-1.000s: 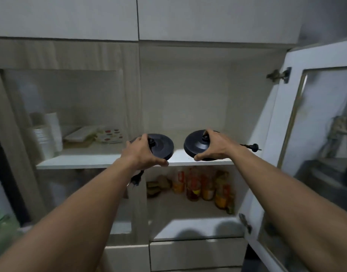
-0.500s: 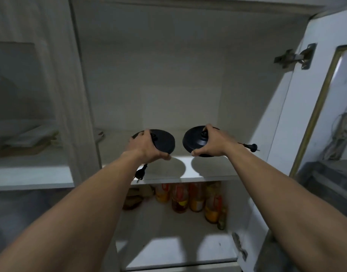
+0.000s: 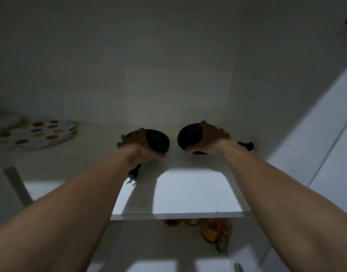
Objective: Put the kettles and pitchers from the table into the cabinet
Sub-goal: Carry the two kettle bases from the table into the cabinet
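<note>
Deeper over the shelf (image 3: 188, 193) now, centre frame: left hand (image 3: 137, 148) fingers (image 3: 142, 132) grasp one kettle base (image 3: 159, 143), right hand (image 3: 208, 141) the other base (image 3: 185, 137), by the rims; probably light, rigid, slick plastic.

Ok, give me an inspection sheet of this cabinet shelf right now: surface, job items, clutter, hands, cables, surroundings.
Surface: white shelf, front lit, back in shadow.
Job's things: two black round kettle bases, left base and right base, side by side and apart; no kettle or pitcher in view.
Clutter: spotted plates stacked at the shelf's left.
Hands: left hand grips the left base; right hand grips the right base.
Cables: left plug below the left wrist; right plug sticks out rightward.
Surroundings: jars on the shelf below; open door at right.
</note>
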Demonstrator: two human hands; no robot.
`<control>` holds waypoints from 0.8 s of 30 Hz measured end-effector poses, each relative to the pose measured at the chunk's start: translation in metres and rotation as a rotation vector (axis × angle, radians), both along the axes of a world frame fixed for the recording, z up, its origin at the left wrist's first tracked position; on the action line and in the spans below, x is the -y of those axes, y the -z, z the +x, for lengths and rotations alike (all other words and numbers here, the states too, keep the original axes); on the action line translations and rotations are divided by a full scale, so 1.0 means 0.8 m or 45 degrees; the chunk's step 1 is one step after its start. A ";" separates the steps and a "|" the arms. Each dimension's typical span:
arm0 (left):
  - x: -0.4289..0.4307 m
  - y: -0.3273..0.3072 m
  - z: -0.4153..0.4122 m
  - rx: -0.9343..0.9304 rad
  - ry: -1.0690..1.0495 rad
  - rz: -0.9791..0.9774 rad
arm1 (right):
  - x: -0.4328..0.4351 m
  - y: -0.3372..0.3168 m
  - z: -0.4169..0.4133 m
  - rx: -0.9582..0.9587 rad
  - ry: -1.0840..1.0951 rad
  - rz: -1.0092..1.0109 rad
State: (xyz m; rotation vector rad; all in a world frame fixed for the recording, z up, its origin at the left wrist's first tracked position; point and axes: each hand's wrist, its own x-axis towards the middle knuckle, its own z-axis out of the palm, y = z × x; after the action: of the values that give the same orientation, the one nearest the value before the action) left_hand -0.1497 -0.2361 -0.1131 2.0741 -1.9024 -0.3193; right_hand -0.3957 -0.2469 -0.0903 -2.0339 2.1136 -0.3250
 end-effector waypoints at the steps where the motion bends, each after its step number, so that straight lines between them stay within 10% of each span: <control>1: 0.014 0.005 -0.006 -0.005 -0.006 0.011 | 0.016 0.010 -0.004 0.001 -0.012 0.009; 24: 0.225 0.074 -0.036 -0.039 -0.038 0.189 | 0.252 0.137 -0.060 0.172 -0.043 -0.035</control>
State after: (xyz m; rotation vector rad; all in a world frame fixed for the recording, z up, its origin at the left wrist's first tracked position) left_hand -0.1782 -0.4163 -0.1721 2.1752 -1.8802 -0.4963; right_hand -0.4439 -0.4489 -0.2000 -1.9995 2.0038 -0.4742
